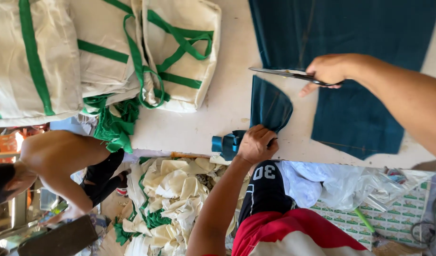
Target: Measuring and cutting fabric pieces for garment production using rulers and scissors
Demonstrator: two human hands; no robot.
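Open tabletop in the middle, cloth and bags on either side

A bare strip of tabletop (227, 90) runs between the stacked cream bags with green straps (104, 52) and the dark teal cloth (350, 57); a hand could pass there. The scissors (286, 74) in the right hand (328, 69) jut into this strip from the cloth side. Near the table edge the left hand (257, 143) on a folded teal piece (270, 105) narrows the gap. Below the edge, heaped cream and green scraps (173, 199) fill the floor.

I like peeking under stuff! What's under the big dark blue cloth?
The big dark teal cloth lies flat on a pale table, which shows all around it. Anything else beneath is covered. The right hand holds scissors over it.
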